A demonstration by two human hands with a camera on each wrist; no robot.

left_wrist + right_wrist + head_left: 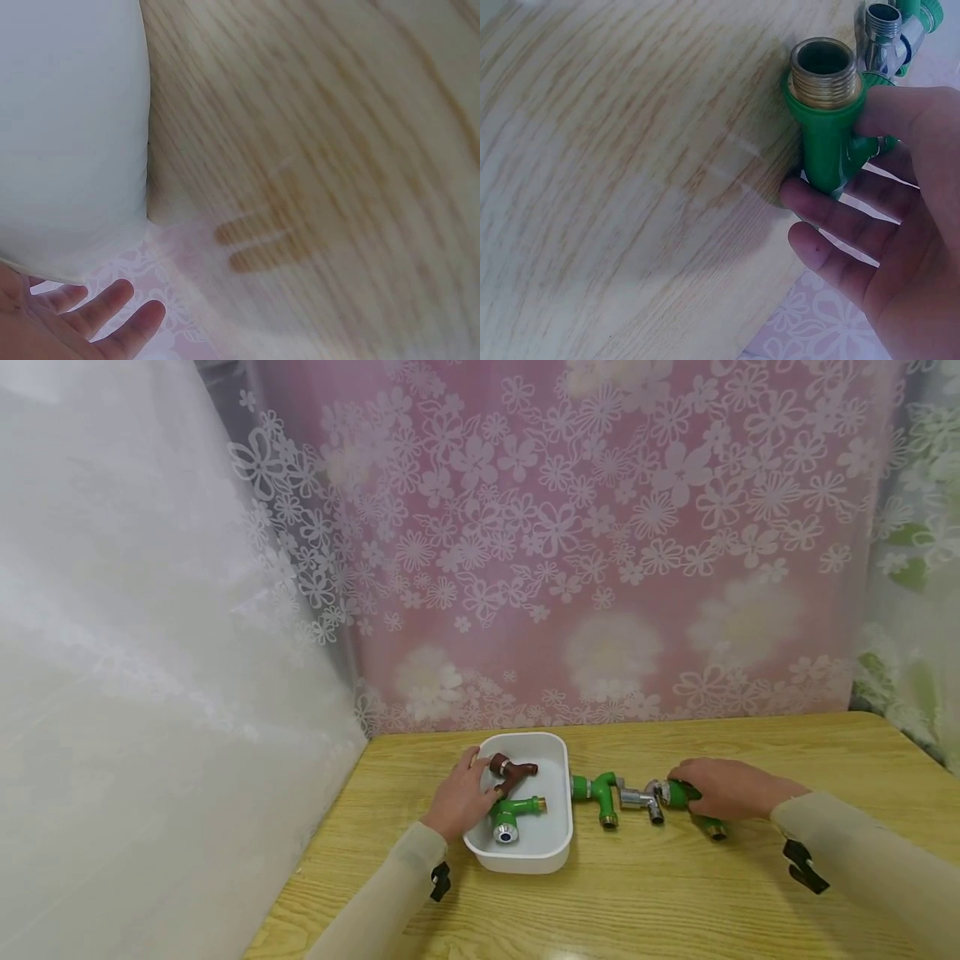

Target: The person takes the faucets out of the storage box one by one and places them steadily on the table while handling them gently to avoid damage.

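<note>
My left hand (462,797) rests at the left rim of a white plastic basin (558,822), its thumb over the inside and its fingers loosely extended. In the left wrist view those fingers (112,307) reach past the rim. Inside the basin lie a brown angle valve (515,774), close to the thumb, and a green angle valve (510,810) with a chrome end. Farther right, my right hand (723,787) holds another green angle valve (829,146) between thumb and fingers, its brass threaded end facing the wrist camera.
Between basin and right hand, a green angle valve (602,793) and a chrome angle valve (643,800) lie in a row on the wood-grain table (637,902). A pink flowered curtain (525,568) hangs behind the table, a white sheet (150,652) at the left.
</note>
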